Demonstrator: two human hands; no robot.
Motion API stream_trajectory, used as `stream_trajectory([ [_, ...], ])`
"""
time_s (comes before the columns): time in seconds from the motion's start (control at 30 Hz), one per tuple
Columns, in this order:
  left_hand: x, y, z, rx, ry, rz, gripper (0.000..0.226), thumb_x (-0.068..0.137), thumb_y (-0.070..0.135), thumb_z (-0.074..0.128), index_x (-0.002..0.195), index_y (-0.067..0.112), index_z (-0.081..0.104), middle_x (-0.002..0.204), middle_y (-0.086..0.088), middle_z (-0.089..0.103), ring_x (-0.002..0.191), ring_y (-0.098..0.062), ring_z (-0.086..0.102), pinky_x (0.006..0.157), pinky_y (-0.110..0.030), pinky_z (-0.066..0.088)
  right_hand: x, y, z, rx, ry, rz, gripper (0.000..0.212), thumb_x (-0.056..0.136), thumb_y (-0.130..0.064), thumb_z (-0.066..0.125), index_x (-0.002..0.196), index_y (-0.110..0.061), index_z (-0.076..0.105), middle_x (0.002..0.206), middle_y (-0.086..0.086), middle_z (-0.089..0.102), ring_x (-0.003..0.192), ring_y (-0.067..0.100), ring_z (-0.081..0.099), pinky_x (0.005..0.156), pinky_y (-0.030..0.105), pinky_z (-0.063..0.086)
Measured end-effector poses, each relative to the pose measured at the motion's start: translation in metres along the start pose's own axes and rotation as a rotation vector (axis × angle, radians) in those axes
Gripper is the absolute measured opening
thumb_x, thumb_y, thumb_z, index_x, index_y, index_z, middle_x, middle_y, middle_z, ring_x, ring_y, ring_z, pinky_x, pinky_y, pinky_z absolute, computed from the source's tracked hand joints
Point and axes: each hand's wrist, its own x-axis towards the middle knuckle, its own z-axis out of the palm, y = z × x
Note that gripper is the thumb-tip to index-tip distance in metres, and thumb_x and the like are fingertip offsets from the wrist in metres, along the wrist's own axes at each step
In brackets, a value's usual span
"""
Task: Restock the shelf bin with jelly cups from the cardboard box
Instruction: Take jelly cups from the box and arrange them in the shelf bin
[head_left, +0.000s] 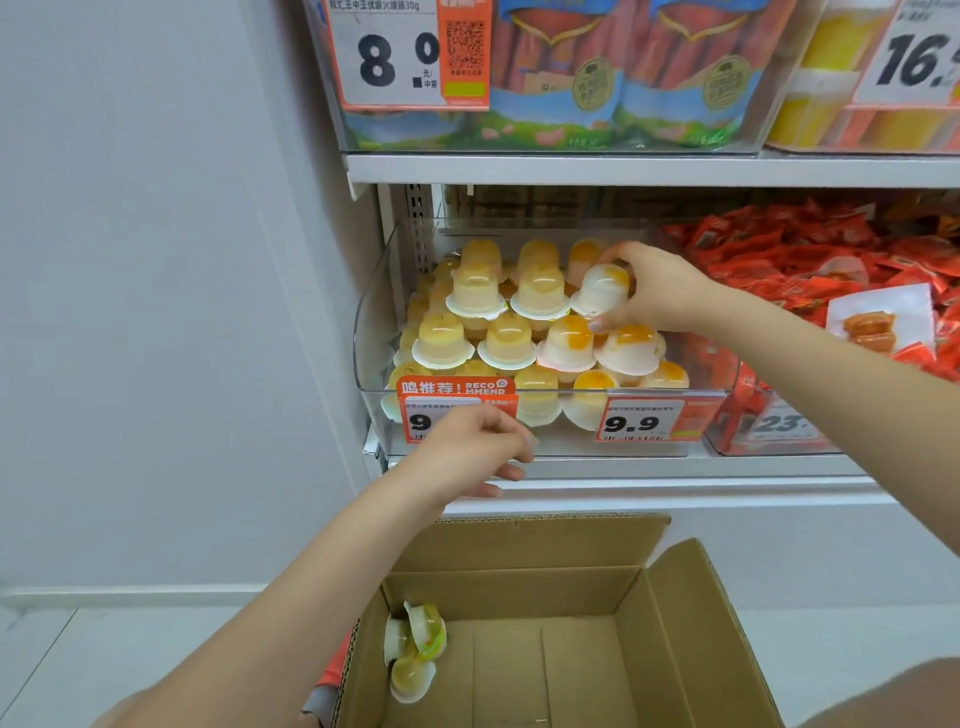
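The right hand (655, 291) reaches into the clear shelf bin (370, 332) and pinches a white jelly cup (601, 292) with an orange spot, thumb below and fingers curled over its top, holding it tilted at the upper right of the stacked pile. The left hand (470, 447) hovers in front of the bin's lower left corner, at about 8 o'clock from the right hand, fingers loosely curled and holding nothing, partly covering a red price tag (457, 395). The stacked jelly cups (506, 312) fill the bin in rows, flat rims down; yellowish ones sit to the left, white ones with orange spots to the right. A second price tag (643, 422) reading 9.9 hangs on the bin's front. At 6 o'clock below the hands, the open cardboard box (587, 587) stands on the floor, with a few remaining cups (415, 649) lying in its near left corner. Red snack packets (810, 249) fill the neighbouring bin at 3 o'clock.
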Motion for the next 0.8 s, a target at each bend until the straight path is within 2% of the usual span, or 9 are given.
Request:
stream_trajectory([
  [0.1, -0.001, -0.001, 0.001, 0.013, -0.006, 0.003, 0.007, 0.090, 0.018, 0.060, 0.092, 0.018, 0.066, 0.094, 0.007, 0.070, 0.078, -0.006, 0.068, 0.073, -0.027, 0.056, -0.015, 0.001, 0.003, 0.125, 0.047, 0.000, 0.088, 0.066, -0.030, 0.085, 0.139, -0.016, 0.037, 0.135, 0.007, 0.051, 0.118, 0.027, 0.052, 0.092, 0.035, 0.045],
  [0.23, -0.001, -0.002, 0.000, 0.017, -0.003, 0.009, 0.007, 0.090, 0.018, 0.059, 0.093, 0.018, 0.066, 0.094, 0.007, 0.070, 0.080, -0.007, 0.069, 0.076, -0.028, 0.056, -0.044, 0.007, 0.010, 0.226, 0.124, 0.009, 0.081, 0.066, -0.024, 0.086, 0.134, -0.020, 0.042, 0.128, 0.003, 0.054, 0.108, 0.024, 0.055, 0.089, 0.034, 0.045],
  [0.37, 0.000, -0.004, 0.003, 0.053, -0.018, 0.020, 0.007, 0.091, 0.018, 0.059, 0.089, 0.020, 0.065, 0.094, 0.006, 0.070, 0.081, -0.007, 0.069, 0.073, -0.025, 0.055, -0.053, 0.016, 0.022, 0.278, 0.197, 0.098, 0.084, 0.067, -0.018, 0.085, 0.136, -0.022, 0.038, 0.120, 0.006, 0.057, 0.100, 0.025, 0.059, 0.088, 0.037, 0.048],
  [0.43, 0.000, -0.006, 0.005, 0.072, -0.016, 0.023, 0.007, 0.091, 0.017, 0.058, 0.092, 0.018, 0.065, 0.096, 0.003, 0.070, 0.081, -0.008, 0.068, 0.073, -0.026, 0.054, -0.054, 0.017, 0.028, 0.303, 0.241, 0.110, 0.087, 0.067, -0.018, 0.085, 0.139, -0.023, 0.035, 0.117, 0.007, 0.056, 0.101, 0.026, 0.058, 0.086, 0.035, 0.047],
  [0.53, 0.002, -0.015, 0.007, 0.115, 0.000, 0.020, 0.010, 0.091, 0.015, 0.058, 0.097, 0.012, 0.064, 0.098, -0.001, 0.070, 0.081, -0.011, 0.068, 0.074, -0.028, 0.054, -0.064, 0.013, 0.034, 0.340, 0.314, 0.075, 0.084, 0.071, -0.013, 0.081, 0.140, -0.021, 0.034, 0.125, 0.010, 0.049, 0.112, 0.025, 0.051, 0.091, 0.031, 0.042],
  [0.6, 0.003, -0.028, 0.008, 0.120, 0.002, 0.007, 0.005, 0.091, 0.014, 0.058, 0.091, 0.012, 0.063, 0.095, -0.002, 0.069, 0.077, -0.012, 0.067, 0.070, -0.028, 0.052, -0.083, 0.009, 0.042, 0.326, 0.458, -0.033, 0.069, 0.076, -0.011, 0.075, 0.134, -0.017, 0.040, 0.125, 0.010, 0.050, 0.114, 0.025, 0.048, 0.097, 0.037, 0.042],
  [0.67, 0.003, -0.051, 0.010, 0.145, 0.013, -0.011, 0.006, 0.090, 0.013, 0.058, 0.085, 0.015, 0.061, 0.087, -0.004, 0.069, 0.072, -0.012, 0.065, 0.066, -0.026, 0.049, -0.110, 0.002, 0.056, 0.272, 0.582, -0.261, 0.046, 0.082, -0.009, 0.067, 0.123, -0.013, 0.048, 0.116, 0.009, 0.055, 0.106, 0.023, 0.049, 0.093, 0.035, 0.043],
  [0.73, 0.003, -0.088, 0.018, 0.241, 0.015, -0.021, 0.007, 0.089, 0.014, 0.057, 0.084, 0.014, 0.063, 0.078, -0.001, 0.067, 0.069, -0.011, 0.062, 0.063, -0.023, 0.048, -0.143, -0.003, 0.079, 0.219, 0.483, -0.532, 0.029, 0.086, -0.010, 0.058, 0.115, -0.012, 0.051, 0.107, 0.004, 0.056, 0.096, 0.018, 0.048, 0.086, 0.025, 0.041],
  [0.8, 0.002, -0.133, 0.030, 0.398, 0.004, -0.054, 0.009, 0.088, 0.015, 0.055, 0.087, 0.014, 0.064, 0.075, 0.005, 0.062, 0.071, -0.011, 0.060, 0.062, -0.020, 0.048, -0.174, -0.003, 0.109, 0.126, 0.219, -0.742, 0.029, 0.086, -0.006, 0.057, 0.113, -0.013, 0.051, 0.104, 0.000, 0.056, 0.093, 0.016, 0.050, 0.081, 0.022, 0.042],
])
